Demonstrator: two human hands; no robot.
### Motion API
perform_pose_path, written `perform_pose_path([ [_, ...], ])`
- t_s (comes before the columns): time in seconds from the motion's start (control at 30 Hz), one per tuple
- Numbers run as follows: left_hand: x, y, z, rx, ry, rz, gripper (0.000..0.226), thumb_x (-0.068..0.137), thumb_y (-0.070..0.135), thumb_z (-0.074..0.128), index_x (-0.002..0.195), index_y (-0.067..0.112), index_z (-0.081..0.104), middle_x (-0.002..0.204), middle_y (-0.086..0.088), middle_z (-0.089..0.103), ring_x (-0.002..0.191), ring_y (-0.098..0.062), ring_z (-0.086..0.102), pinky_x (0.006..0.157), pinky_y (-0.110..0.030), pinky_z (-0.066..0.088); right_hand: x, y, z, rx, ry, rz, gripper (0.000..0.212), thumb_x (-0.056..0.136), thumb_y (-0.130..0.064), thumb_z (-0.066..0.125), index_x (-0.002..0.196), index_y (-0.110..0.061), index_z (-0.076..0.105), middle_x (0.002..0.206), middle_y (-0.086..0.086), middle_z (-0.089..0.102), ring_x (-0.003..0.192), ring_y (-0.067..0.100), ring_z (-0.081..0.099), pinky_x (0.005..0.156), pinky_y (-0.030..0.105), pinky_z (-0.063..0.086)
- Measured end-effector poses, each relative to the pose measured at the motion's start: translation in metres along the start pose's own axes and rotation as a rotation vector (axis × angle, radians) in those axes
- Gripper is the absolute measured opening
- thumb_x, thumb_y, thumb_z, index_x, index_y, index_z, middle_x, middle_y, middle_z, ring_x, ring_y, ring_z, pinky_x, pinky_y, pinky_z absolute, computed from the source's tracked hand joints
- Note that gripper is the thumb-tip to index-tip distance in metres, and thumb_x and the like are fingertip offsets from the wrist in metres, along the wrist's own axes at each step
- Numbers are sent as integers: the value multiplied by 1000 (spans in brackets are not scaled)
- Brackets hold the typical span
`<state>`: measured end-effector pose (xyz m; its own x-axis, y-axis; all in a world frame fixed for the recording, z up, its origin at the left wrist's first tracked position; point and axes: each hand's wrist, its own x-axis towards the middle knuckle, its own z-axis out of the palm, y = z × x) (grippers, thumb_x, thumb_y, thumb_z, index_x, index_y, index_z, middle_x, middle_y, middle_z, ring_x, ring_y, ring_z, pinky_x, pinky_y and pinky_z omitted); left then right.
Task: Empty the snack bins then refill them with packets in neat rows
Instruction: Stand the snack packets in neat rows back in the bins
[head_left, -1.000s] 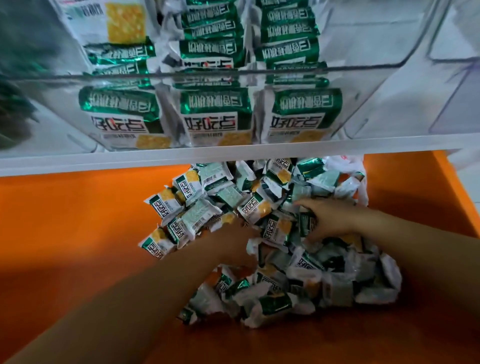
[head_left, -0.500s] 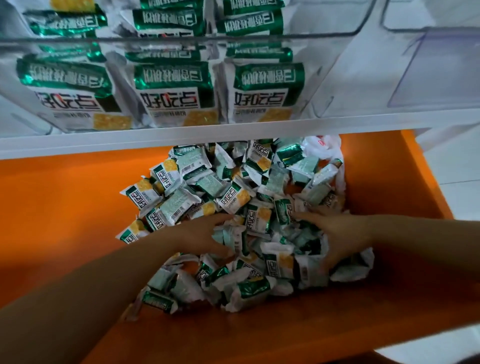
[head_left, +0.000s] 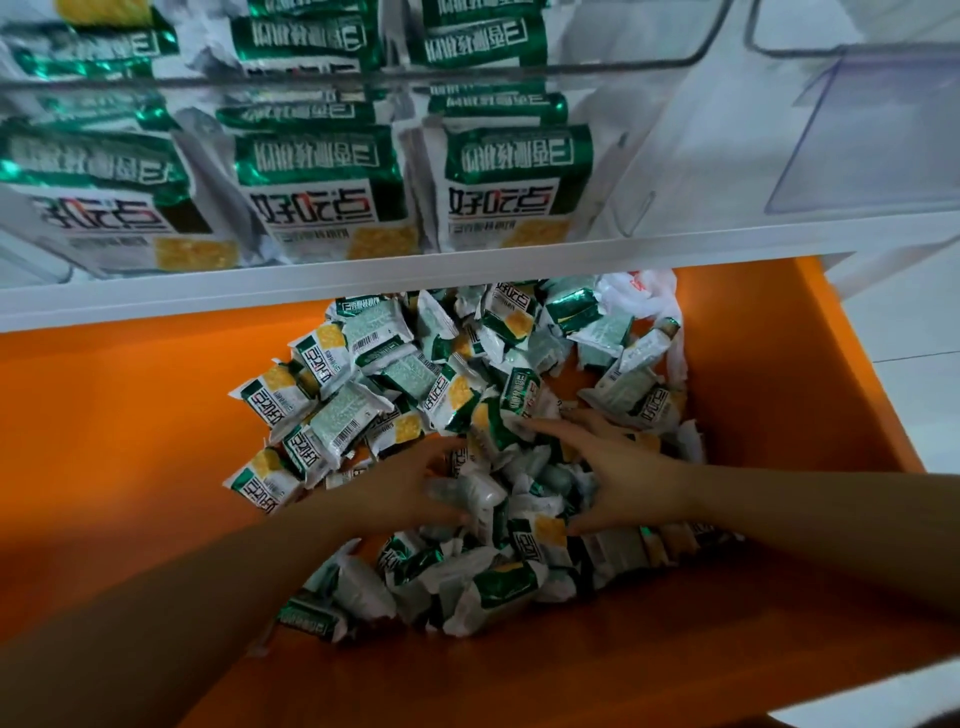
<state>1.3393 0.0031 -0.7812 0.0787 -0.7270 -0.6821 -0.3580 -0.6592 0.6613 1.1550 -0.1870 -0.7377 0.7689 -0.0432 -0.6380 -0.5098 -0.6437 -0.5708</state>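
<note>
Right hand (head_left: 621, 480) has slid inward, so it and the left hand (head_left: 405, 491), fingers spread, flank a clump of packets (head_left: 493, 493) lying between them, equally near each.

We look from head height, forward and steeply down, along both forearms, which come in from the lower corners. The left hand (head_left: 395, 488) and right hand (head_left: 623, 483) lie just below the middle of our one wide-angle view, close to us, at the heap of packets (head_left: 467, 395). Beyond the hands a white shelf edge (head_left: 467, 275) crosses the view, rising to the right. Farther beyond it the clear bin (head_left: 639, 156) fills the top, its print upside down to us.
</note>
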Motion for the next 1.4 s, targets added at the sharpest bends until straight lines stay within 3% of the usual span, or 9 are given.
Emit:
perform_pose_path([
  [0.13,2,-4,1,48,71,-24,102,73,50,78,151,25,17,151,-2,26,128,-20,42,98,-28,41,17,-11,-4,52,24,-58,102,75,-38,79,142,-55,4,154,-12,4,139,19,22,100,32,41],
  [0.3,1,-2,-14,-107,283,-32,79,68,43,82,127,45,29,141,-2,26,118,-27,51,95,-42,49,44,-14,-27,119,127,-29,114,68,-40,83,148,-46,1,156,-10,9,143,18,18,107,30,31],
  [0.4,3,1,-24,-84,329,-22,108,59,48,83,141,49,12,151,-2,15,130,-33,41,101,-51,45,57,-17,-30,105,75,4,120,66,-43,84,146,-49,-5,159,-11,0,146,18,10,110,34,28],
  [0.6,4,3,-15,94,174,85,116,68,40,84,146,49,-3,156,2,-2,133,-29,39,98,-35,45,72,-29,-19,-132,-21,-53,123,63,-44,85,145,-52,-7,159,-4,-11,147,25,-2,116,49,23],
  [0.73,5,-4,-9,64,194,107,101,69,37,84,143,44,15,150,2,12,124,-25,47,93,-35,50,68,-31,-21,-175,-71,-27,111,68,-37,84,147,-45,7,154,-1,2,141,30,16,107,43,37],
  [0.9,4,-1,-1,52,135,62,115,68,38,85,148,33,3,152,-1,8,132,-24,37,96,-28,40,68,-35,-9,-263,-110,-27,121,65,-36,86,147,-46,-2,157,2,-7,139,30,24,101,41,42],
  [1.03,7,2,2,26,160,43,106,70,33,84,147,32,11,150,-4,13,123,-26,45,88,-24,41,62,-32,-3,-150,40,-55,91,76,-22,78,141,-44,19,145,2,20,97,19,51,67,29,49],
  [1.2,8,-2,0,-32,194,53,94,73,26,82,143,34,19,148,-5,18,91,-17,52,71,-18,44,59,-33,0,-33,80,-84,78,79,-20,75,136,-43,27,139,-3,27,114,18,40,87,36,49],
  [1.4,8,-7,7,-52,89,71,113,67,39,85,145,44,3,155,-3,4,133,-32,39,103,-46,44,49,-27,-11,-63,-202,-51,116,73,-38,81,147,-46,-8,157,-14,-4,144,16,13,111,37,32],
])
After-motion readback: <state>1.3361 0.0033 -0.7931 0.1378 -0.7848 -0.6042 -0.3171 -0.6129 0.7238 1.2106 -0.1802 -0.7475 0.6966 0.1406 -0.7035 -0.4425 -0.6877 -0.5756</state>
